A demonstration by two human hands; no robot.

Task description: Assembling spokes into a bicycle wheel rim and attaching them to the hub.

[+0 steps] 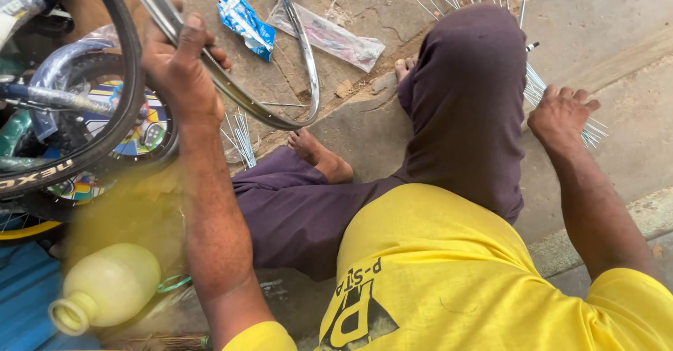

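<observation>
Head view: left hand (181,67) grip closed round chrome wheel rim (303,63); right hand (561,116) fingers curled onto loose spokes (590,133).

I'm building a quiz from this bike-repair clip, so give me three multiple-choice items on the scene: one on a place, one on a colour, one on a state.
1. Where does the loose bundle of spokes by the right hand lie?
A. on the concrete ground
B. in a box
C. on a bench

2. What colour is the shirt?
A. red
B. yellow
C. white

3. What is the left hand doing?
A. hanging free
B. gripping the metal wheel rim
C. holding the plastic bottle

Answers: 1 A, the spokes fan out on bare concrete; 2 B, the shirt is plainly yellow; 3 B, the fingers wrap round the rim.
</observation>
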